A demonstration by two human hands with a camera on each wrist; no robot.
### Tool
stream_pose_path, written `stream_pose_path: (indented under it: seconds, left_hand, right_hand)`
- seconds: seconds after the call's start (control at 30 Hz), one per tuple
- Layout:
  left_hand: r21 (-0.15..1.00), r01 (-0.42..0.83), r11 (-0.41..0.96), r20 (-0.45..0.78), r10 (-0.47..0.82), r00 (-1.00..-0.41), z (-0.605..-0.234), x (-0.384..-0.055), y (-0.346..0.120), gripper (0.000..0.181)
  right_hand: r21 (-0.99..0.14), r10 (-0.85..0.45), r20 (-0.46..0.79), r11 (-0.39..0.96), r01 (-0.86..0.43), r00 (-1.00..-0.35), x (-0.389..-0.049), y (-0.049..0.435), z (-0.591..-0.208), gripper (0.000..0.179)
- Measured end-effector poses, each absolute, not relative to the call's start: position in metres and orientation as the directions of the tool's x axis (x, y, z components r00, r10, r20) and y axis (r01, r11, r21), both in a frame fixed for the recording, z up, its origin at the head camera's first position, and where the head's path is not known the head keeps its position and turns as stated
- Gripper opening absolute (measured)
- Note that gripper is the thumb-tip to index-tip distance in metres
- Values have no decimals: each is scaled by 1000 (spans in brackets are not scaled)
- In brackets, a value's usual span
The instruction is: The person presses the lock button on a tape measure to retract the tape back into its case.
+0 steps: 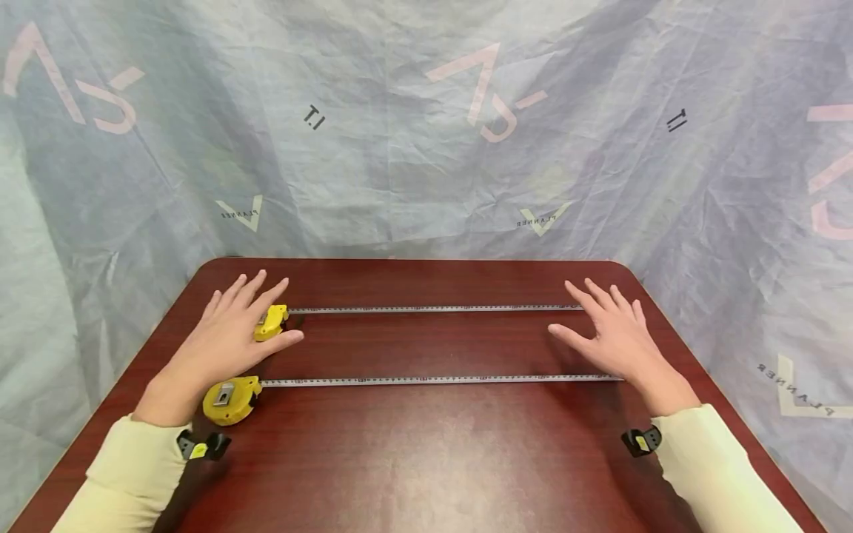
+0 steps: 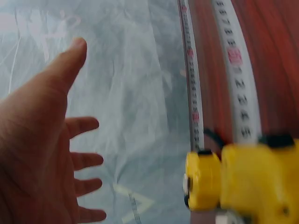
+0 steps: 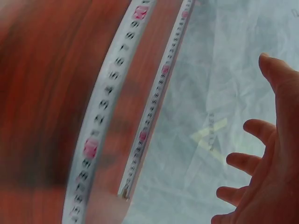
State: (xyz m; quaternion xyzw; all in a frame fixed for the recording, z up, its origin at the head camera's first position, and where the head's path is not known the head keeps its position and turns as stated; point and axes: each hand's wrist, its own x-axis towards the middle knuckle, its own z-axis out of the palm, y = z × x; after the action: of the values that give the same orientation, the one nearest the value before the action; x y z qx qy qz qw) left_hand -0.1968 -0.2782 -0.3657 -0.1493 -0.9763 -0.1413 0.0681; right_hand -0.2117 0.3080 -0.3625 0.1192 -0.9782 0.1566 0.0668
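**My left hand (image 1: 229,333) and right hand (image 1: 616,337), spread wide**

My fingers are straight and fanned on both sides, thumbs held well out. The far tape measure (image 1: 273,323), yellow, sits just beside my left thumb, partly covered; the near tape measure (image 1: 229,406) lies by my left wrist. Their far blade (image 1: 433,309) and near blade (image 1: 426,381) stretch across the reddish table (image 1: 426,459) toward my right side. A grey printed sheet (image 1: 386,163) hangs behind.
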Motion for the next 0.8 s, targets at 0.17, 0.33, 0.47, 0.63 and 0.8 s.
stream_pose_path:
  seconds: [0.17, 0.33, 0.47, 0.63, 0.8]
  left_hand:
    - [269, 329, 905, 215, 276, -937, -371, -186, -299, 92]
    - [286, 336, 897, 233, 275, -933, -375, -178, -313, 91]
    - [309, 338, 889, 229, 275, -934, -378, -174, -319, 93]
    - [319, 374, 871, 232, 311, -922, -383, -170, -323, 95]
    - [318, 397, 861, 246, 329, -911, -389, -166, -326, 94]
  right_hand:
    - [-312, -198, 180, 918, -247, -964, -203, 327, -367, 89]
    - [-320, -176, 182, 920, -228, -967, -198, 342, -373, 89]
    - [-326, -171, 189, 918, -226, -967, -195, 355, -378, 88]
    - [-343, -174, 192, 910, -232, -966, -190, 372, -386, 86]
    - [-346, -164, 169, 914, -214, -972, -188, 388, -392, 86]
